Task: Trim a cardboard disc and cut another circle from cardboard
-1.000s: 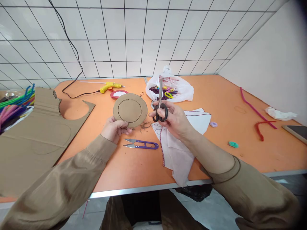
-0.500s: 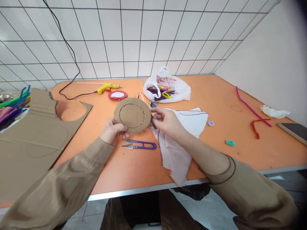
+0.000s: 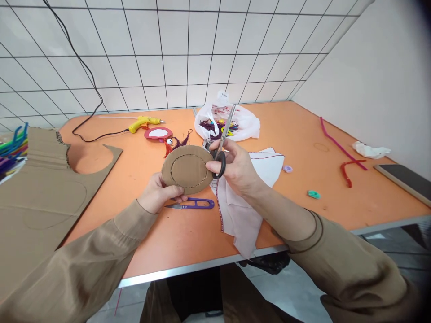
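Observation:
A round cardboard disc (image 3: 189, 169) with an inner ring cut or scored into it is pinched at its lower left by my left hand (image 3: 165, 192). My right hand (image 3: 234, 168), at the disc's right edge, grips black-handled scissors (image 3: 222, 142) whose blades point up and away. Below the disc, purple thread snips (image 3: 195, 204) lie on the orange table (image 3: 175, 251). White cloth (image 3: 240, 215) with dark red stitching spreads under and beside my right hand. Behind the disc are dark red tassels (image 3: 182, 141) and a red oval piece with a white centre (image 3: 158, 133).
Cut cardboard (image 3: 40, 193) covers the left side. A yellow glue gun (image 3: 144, 123) and a white plastic bag (image 3: 249, 128) stand at the back. Rightward lie a lilac spool (image 3: 287, 169), a green one (image 3: 314, 194), red pieces (image 3: 345, 175) and a dark flat object (image 3: 404, 179).
The scissors have come up from behind the disc's right edge and now point upward in my right hand. The disc sits slightly lower, uncovering the tassels. The view has shifted slightly.

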Demonstrator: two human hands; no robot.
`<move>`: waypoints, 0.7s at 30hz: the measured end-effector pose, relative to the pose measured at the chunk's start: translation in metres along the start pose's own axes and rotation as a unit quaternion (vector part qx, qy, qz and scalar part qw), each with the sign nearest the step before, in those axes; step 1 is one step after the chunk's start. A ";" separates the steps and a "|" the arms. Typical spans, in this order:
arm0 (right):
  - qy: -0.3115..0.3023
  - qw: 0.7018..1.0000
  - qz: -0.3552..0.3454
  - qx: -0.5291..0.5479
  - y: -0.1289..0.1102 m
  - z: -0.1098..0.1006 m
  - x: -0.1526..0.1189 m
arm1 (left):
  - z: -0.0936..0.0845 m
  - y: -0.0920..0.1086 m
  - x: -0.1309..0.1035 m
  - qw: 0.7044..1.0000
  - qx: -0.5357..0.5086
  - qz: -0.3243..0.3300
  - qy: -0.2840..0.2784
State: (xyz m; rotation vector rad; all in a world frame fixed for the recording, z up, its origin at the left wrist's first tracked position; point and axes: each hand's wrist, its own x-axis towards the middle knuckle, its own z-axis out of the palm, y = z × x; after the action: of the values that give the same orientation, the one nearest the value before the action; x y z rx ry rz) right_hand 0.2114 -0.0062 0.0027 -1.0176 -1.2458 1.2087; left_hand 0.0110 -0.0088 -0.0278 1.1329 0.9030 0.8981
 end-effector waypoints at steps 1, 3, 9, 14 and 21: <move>0.011 1.000 0.005 -0.004 0.000 -0.001 0.001 | 0.000 0.001 -0.002 1.000 -0.006 -0.001 -0.012; 0.027 0.999 0.017 -0.002 -0.001 -0.001 0.002 | 0.002 0.004 -0.005 0.999 -0.027 0.003 -0.018; -0.011 0.999 0.045 -0.007 0.001 0.007 -0.005 | 0.008 0.011 -0.007 0.994 -0.097 0.036 0.042; -0.040 0.998 -0.013 -0.048 0.003 0.010 -0.011 | 0.001 0.011 -0.003 0.990 -0.042 0.110 0.080; 0.047 0.994 -0.084 -0.046 -0.002 0.005 -0.010 | 0.005 0.018 -0.012 0.952 0.093 0.255 0.142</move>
State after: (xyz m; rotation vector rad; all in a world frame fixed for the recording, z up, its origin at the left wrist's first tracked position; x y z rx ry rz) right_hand 0.2072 -0.0165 0.0040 -1.0034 -1.2966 0.9709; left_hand 0.0090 -0.0178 -0.0080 1.4598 0.9571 1.4497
